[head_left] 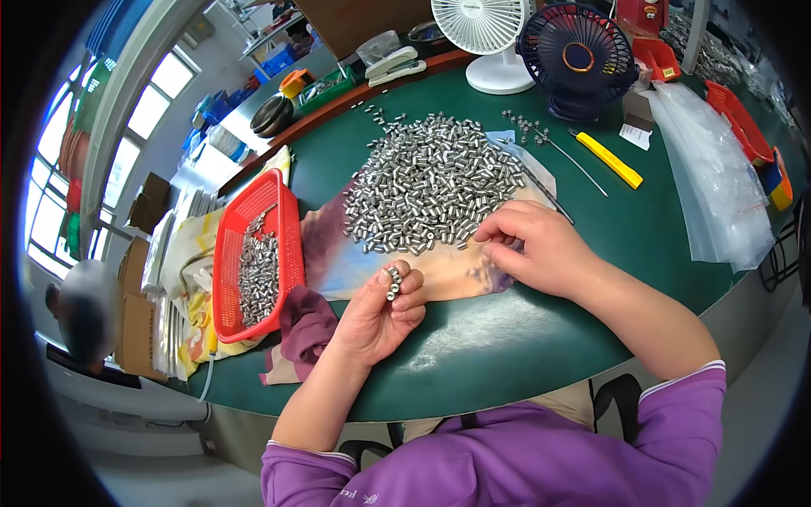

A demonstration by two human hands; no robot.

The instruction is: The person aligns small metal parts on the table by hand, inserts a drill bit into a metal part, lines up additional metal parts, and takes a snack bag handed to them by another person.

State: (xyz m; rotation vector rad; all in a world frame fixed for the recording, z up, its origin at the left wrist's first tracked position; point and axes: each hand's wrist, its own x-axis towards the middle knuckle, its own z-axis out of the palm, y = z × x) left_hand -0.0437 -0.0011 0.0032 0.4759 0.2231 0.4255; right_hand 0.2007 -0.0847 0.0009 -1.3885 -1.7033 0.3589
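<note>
My left hand (384,311) is closed around several small metal cylinders (394,285), their round ends showing between thumb and fingers. To its right, my right hand (528,245) hovers by the lower right edge of a big pile of metal cylinders (431,182). Its thumb and index finger are bent toward each other with a gap between them, and nothing shows in that gap. The pile lies on a multicoloured cloth (456,272) on the green table (473,338). Left of my left hand, a red plastic basket (293,253) holds more of the cylinders.
Beside the basket lies a crumpled maroon cloth (308,325). A white fan (498,74) and a dark fan (578,106) stand at the back. On the right are a yellow cutter (608,159), a thin metal rod (574,163), plastic bags (714,186) and a red tray (737,122).
</note>
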